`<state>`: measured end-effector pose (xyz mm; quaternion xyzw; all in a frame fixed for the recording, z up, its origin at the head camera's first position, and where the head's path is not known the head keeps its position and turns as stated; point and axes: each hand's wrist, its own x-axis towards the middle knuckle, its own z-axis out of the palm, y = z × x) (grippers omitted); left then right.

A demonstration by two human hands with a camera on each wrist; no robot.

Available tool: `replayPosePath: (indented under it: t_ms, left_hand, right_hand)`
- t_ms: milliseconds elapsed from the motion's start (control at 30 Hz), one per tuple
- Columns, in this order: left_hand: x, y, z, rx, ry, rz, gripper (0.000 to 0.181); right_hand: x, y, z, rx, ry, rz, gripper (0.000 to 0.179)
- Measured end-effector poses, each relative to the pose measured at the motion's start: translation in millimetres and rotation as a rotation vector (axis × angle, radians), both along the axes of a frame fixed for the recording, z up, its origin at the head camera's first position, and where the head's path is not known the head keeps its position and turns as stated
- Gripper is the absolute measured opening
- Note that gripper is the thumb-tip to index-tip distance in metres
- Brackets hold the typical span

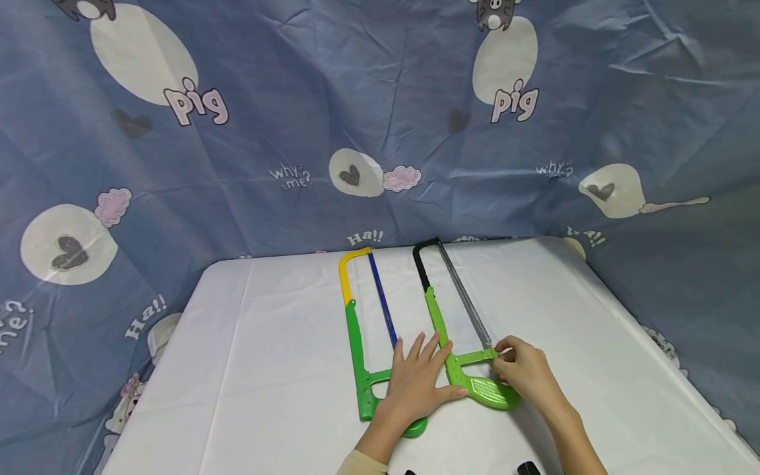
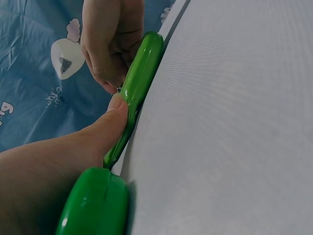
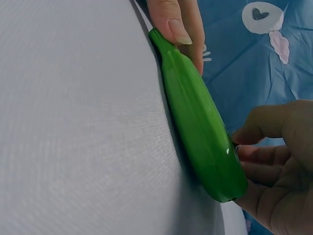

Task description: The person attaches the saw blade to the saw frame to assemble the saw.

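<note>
Two hacksaws lie side by side on the white-covered table. The light green hacksaw (image 1: 489,392) has a black front end and a grey blade; the darker green hacksaw (image 1: 355,343) has a yellow front end and a blue blade. My left hand (image 1: 412,379) rests spread with straight fingers, its fingertips on the light green frame and its thumb against the handle. It covers part of the darker hacksaw's handle end. My right hand (image 1: 528,373) pinches the small fitting at the handle end of the light green hacksaw's blade; the fingers mostly hide this fitting.
The white tablecloth (image 1: 285,369) stretches to both sides of the saws. Behind the table hangs a blue printed cloth (image 1: 237,158). A small black object (image 1: 527,468) shows at the bottom edge of the head view.
</note>
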<state>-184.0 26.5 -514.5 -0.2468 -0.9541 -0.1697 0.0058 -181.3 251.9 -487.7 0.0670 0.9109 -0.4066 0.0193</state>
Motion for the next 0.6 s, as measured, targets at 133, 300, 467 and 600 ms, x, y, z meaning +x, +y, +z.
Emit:
replayPosePath:
  t_ms: [133, 300, 467, 600]
  left_hand:
    - [-0.3, 0.8, -0.6, -0.003, 0.003, 0.001, 0.087]
    - [-0.6, 0.8, -1.2, 0.0, 0.003, -0.005, 0.087]
    - [-0.7, 0.7, -2.4, 0.003, 0.003, -0.004, 0.087]
    - [-1.4, 0.5, -4.4, 0.019, 0.002, -0.005, 0.087]
  right_hand:
    - [0.1, 1.6, -1.1, -0.018, -0.004, 0.003, 0.029]
    - [1.0, 3.1, -2.3, -0.034, -0.018, -0.002, 0.028]
    - [1.5, 3.4, -3.9, -0.086, -0.026, -0.009, 0.026]
    - [0.5, 3.1, -4.7, -0.155, -0.043, -0.024, 0.025]
